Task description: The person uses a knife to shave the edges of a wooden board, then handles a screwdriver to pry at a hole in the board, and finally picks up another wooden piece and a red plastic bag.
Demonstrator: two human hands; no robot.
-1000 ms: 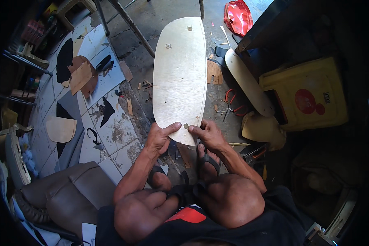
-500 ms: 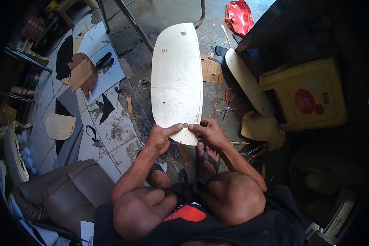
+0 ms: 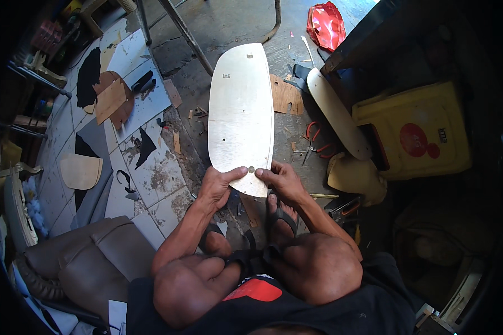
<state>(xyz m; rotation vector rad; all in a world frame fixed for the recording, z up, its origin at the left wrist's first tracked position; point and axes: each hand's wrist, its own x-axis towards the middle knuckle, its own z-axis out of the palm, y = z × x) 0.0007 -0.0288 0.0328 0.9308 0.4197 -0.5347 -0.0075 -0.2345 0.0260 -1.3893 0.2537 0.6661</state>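
A long pale plywood panel (image 3: 241, 111) with rounded ends and a few small holes is held out over my feet. My left hand (image 3: 216, 185) grips its near left edge, the thumb lying on the face. On the opposite edge, my right hand (image 3: 283, 181) grips in the same way, its fingers hidden beneath. Both thumb tips rest on either side of a small dark spot near the panel's close end. Red-handled pliers (image 3: 312, 144) lie on the floor to the right of the panel.
To the right stand a yellow plastic container (image 3: 413, 131) and a narrow pale board (image 3: 335, 111) leaning near it. A brown cushion (image 3: 98, 262) is at lower left. Scraps and a curved wood piece (image 3: 81, 172) litter the tiles. Metal legs (image 3: 185, 36) rise at the far side.
The panel's far end has come down and nearer, so it looks shorter. Both hands keep their grip in almost the same place, with the thumbs slightly farther apart.
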